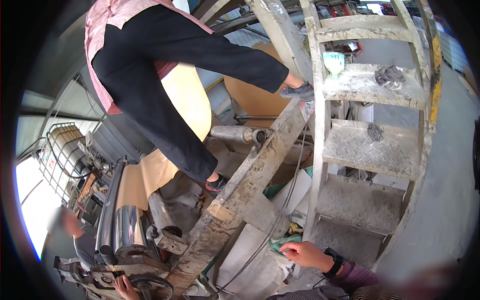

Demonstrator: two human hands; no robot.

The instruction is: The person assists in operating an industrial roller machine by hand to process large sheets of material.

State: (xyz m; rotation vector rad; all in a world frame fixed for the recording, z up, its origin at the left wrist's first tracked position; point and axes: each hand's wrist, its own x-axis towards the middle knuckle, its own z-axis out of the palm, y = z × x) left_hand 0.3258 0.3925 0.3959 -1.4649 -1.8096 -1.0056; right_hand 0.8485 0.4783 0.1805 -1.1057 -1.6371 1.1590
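At the lower edge, my left hand [126, 288] rests with bent fingers on the end of the roller machine, beside a dark handwheel [151, 287]; its palm is hidden. My right hand [306, 254], with a black watch [333, 262] at the wrist, hangs loosely curled, fingers apart and nothing visible in them. Below its fingertips lies crumpled green material [278, 245], left of the metal steps. Brown sheet material [157, 172] runs over the machine's shiny roller [131, 227].
A person in black trousers [155, 90] stands astride the machine, feet on a dirty beam [240, 190]. Another person [84, 245] is at the far left. Metal steps [367, 150] rise at right, bearing a pale green container [334, 64] and a grey rag [390, 76]. Cables hang beside the beam.
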